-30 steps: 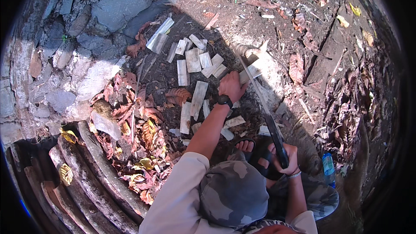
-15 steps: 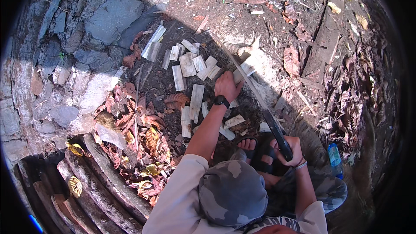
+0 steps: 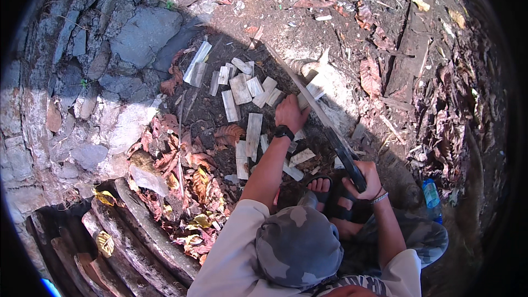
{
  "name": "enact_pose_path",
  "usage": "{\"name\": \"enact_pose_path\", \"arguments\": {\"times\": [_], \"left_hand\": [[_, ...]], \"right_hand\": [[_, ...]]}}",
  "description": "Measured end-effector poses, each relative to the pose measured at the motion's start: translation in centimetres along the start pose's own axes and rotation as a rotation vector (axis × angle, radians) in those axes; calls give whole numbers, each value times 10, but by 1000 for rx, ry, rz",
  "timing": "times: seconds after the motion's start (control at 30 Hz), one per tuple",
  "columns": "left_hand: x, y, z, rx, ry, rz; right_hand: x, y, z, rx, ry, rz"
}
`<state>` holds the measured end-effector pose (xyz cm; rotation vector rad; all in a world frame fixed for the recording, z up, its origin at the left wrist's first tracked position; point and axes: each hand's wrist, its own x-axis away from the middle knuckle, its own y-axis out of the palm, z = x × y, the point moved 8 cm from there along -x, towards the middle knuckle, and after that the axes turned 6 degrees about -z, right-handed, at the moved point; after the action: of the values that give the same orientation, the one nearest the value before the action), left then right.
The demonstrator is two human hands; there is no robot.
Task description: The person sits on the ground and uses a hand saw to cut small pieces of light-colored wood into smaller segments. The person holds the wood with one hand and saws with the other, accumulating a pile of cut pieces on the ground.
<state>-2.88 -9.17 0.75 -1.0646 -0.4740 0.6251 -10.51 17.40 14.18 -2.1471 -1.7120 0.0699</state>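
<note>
My right hand [image 3: 367,178] is closed round the long black handle of a machete [image 3: 297,81], whose blade slants up and to the left. My left hand [image 3: 290,114], with a watch on its wrist, has its fingers closed on a pale wood piece [image 3: 315,89] lying on a light-coloured block [image 3: 336,96]. The blade crosses in front of that piece, close to my fingertips; whether it touches the wood I cannot tell. Several split wood pieces [image 3: 240,88] lie on the soil left of my left hand. More pieces [image 3: 301,156] are scattered nearer my feet.
A stone wall or paving [image 3: 144,28] runs along the left. Stacked logs [image 3: 129,236] lie at the lower left, with dry leaves [image 3: 199,184] beside them. My sandalled foot [image 3: 320,185] is close below the scattered wood. A plastic bottle [image 3: 431,195] lies right of my right hand.
My right hand and the machete handle have moved slightly up and left, so the handle sits nearer the block. My left hand stays on the wood piece. The whole view has shifted a little.
</note>
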Motion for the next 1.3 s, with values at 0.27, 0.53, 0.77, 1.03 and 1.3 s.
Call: {"name": "enact_pose_path", "arguments": {"times": [0.27,0.53,0.77,1.03,1.3], "left_hand": [[2,-4,5,-11,31,47],[-2,-7,-22,110,-195,78],[0,-11,-6,102,-20,122],[-2,-7,-22,131,-144,17],[-2,-14,-14,144,-104,90]], "right_hand": [[127,-7,6,81,10,-15],[88,-65,7,126,40,49],[101,-27,-10,94,2,-74],[74,-52,-47,116,62,-29],[120,-63,-35,170,101,-55]]}}
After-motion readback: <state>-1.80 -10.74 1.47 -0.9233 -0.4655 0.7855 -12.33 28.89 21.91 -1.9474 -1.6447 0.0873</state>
